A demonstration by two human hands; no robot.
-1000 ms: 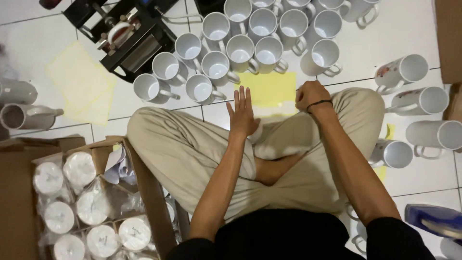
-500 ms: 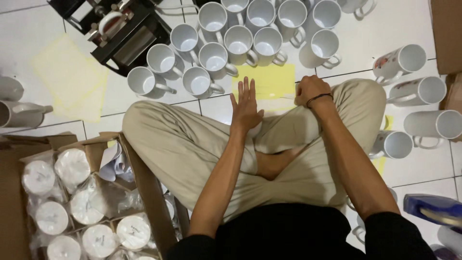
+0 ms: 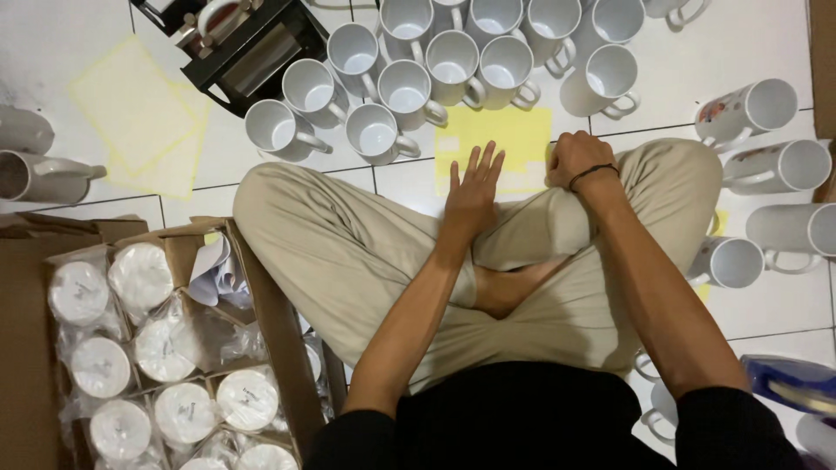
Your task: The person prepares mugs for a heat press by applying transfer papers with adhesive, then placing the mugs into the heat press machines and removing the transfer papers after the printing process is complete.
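A yellow paper sheet (image 3: 509,139) lies on the white tiled floor (image 3: 740,61) before the crossed legs. The left hand (image 3: 472,193), fingers spread, presses its edge; the right hand (image 3: 576,158) is fisted at three o'clock. White mugs (image 3: 453,61) cluster at twelve o'clock.

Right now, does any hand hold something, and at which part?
Left hand holds nothing; it lies flat on the yellow sheet. Right hand is curled at the sheet's edge; any grip cannot be told.

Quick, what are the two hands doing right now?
Left hand: open, flat, fingers spread over the yellow sheet.
Right hand: closed in a fist; whether it holds anything cannot be told.
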